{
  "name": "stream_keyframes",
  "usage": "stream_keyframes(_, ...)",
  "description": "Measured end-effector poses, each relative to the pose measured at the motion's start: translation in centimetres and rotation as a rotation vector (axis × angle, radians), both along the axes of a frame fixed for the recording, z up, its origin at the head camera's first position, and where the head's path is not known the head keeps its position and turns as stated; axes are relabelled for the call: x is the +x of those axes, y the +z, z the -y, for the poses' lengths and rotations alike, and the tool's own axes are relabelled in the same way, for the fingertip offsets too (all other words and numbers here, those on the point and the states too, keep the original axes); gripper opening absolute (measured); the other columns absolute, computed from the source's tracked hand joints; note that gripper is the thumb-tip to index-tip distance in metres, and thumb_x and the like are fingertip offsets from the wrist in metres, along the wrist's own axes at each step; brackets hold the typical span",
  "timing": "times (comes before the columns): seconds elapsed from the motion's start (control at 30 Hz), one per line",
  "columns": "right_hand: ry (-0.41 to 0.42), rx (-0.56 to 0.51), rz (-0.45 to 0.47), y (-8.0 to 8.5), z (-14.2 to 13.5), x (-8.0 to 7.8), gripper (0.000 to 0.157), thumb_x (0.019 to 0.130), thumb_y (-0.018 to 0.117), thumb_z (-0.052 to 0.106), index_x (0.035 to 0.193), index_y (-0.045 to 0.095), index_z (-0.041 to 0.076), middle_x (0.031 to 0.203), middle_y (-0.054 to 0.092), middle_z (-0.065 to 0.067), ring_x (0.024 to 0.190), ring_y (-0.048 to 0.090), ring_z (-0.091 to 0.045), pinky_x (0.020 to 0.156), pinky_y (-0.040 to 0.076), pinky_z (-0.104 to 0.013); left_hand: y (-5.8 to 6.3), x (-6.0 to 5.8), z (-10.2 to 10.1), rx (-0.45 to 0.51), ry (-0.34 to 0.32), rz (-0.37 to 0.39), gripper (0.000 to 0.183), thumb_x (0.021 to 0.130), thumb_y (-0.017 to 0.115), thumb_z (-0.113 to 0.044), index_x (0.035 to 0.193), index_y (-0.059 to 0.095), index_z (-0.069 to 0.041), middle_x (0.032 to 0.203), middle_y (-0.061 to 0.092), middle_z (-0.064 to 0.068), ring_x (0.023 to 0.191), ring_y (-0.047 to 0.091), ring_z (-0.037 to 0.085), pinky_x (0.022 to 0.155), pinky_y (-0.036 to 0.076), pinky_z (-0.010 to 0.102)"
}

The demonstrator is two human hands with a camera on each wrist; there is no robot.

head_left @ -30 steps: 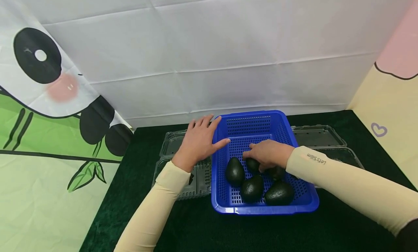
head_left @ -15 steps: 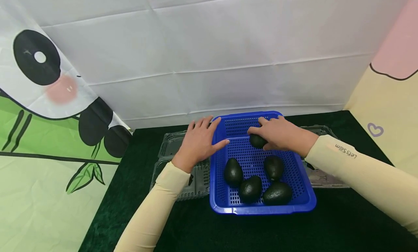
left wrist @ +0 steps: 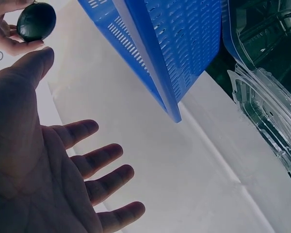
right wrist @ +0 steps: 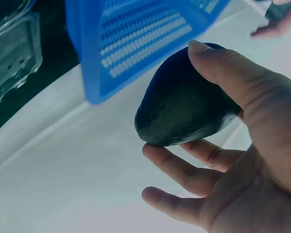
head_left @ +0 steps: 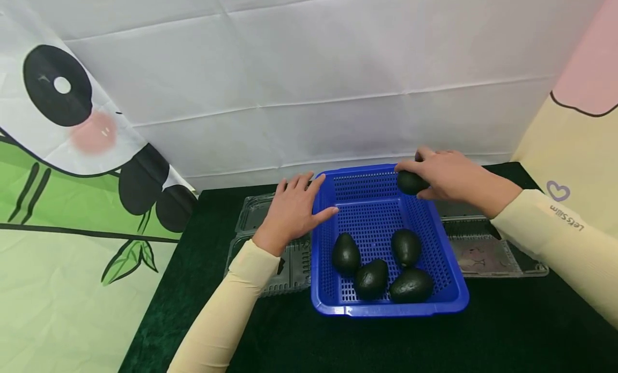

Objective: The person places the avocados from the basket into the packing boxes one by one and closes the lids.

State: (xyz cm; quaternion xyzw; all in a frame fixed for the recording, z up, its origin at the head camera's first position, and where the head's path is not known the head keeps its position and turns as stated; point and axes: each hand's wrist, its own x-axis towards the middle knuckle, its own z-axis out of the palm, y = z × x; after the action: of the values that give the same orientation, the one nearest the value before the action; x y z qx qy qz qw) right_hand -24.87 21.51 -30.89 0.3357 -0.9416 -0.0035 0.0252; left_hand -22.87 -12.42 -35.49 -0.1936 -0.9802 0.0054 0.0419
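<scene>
The right hand (head_left: pixel 451 177) pinches an avocado (head_left: pixel 412 183) between thumb and fingers, over the far right corner of a blue perforated plastic basket (head_left: pixel 391 310). On the cream sleeve (head_left: pixel 536 228) behind that hand, dark lettering reads "LetsSlim", upside down in the head view. Nearer the wearer than the right hand, four more avocados (head_left: pixel 370 279) lie in the basket. The left hand (head_left: pixel 292 214) is spread, beside the basket's left rim. Below each hand sits a clear plastic container, the left container (head_left: pixel 275 279) and the right container (head_left: pixel 485 249), on dark green cloth (head_left: pixel 362 343). Beyond both hands hangs a creased white sheet (head_left: pixel 309 83); left of them, a cartoon-printed backdrop (head_left: pixel 53 201); right, a cream one (head_left: pixel 584 158) with a purple heart.
</scene>
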Motion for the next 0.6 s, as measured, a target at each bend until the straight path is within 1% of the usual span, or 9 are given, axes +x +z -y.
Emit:
stream_keyframes(0.1, -0.023, -0.033, -0.001, 0.2, -1.6, -0.1, 0.072, 0.082, 0.090, 0.023, 0.144, 0.054, 0.018, 0.114, 0.055, -0.022, 0.075, 0.064, -0.031, 0.068, 0.054, -0.052, 0.0, 0.0, 0.0, -0.002, 0.003, -0.003, 0.089, 0.095, 0.048, -0.075, 0.163, 0.032, -0.020, 0.165, 0.033, 0.013, 0.150, 0.032, 0.034, 0.121, 0.020, 0.060)
stream_keyframes(0.23, -0.067, -0.056, 0.011, 0.2, -3.7, -0.1, 0.072, 0.083, 0.089, 0.020, 0.144, 0.052, 0.017, 0.114, 0.054, -0.025, 0.068, 0.060, -0.028, 0.062, 0.054, -0.049, -0.1, 0.0, 0.0, -0.008, 0.004, 0.005, 0.089, 0.095, 0.047, -0.075, 0.164, 0.031, -0.020, 0.165, 0.033, 0.013, 0.150, 0.031, 0.035, 0.121, 0.020, 0.061)
stream_keyframes(0.4, -0.122, -0.053, 0.023, -0.2, -6.3, 0.1, 0.073, 0.082, 0.088, 0.018, 0.145, 0.050, 0.014, 0.113, 0.053, -0.030, 0.066, 0.058, -0.029, 0.059, 0.053, -0.049, 0.0, 0.1, -0.2, -0.011, 0.002, 0.014, 0.089, 0.096, 0.046, -0.075, 0.164, 0.030, -0.021, 0.166, 0.032, 0.012, 0.151, 0.030, 0.034, 0.122, 0.020, 0.061)
stream_keyframes(0.47, -0.135, -0.048, 0.019, -0.5, -7.3, 0.2, 0.073, 0.081, 0.089, 0.018, 0.144, 0.051, 0.013, 0.112, 0.053, -0.031, 0.066, 0.059, -0.030, 0.060, 0.054, -0.051, 0.0, 0.1, -0.2, -0.013, -0.001, 0.015, 0.089, 0.096, 0.046, -0.075, 0.164, 0.030, -0.021, 0.166, 0.032, 0.012, 0.151, 0.030, 0.034, 0.122, 0.020, 0.060)
stream_keyframes(0.6, -0.147, -0.041, 0.013, -1.2, -8.9, 0.6, 0.071, 0.081, 0.089, 0.018, 0.141, 0.052, 0.013, 0.109, 0.054, -0.031, 0.064, 0.058, -0.029, 0.058, 0.054, -0.050, 0.1, 0.1, -0.3, -0.017, -0.009, 0.006, 0.089, 0.095, 0.047, -0.075, 0.164, 0.032, -0.021, 0.165, 0.033, 0.013, 0.150, 0.031, 0.035, 0.121, 0.020, 0.060)
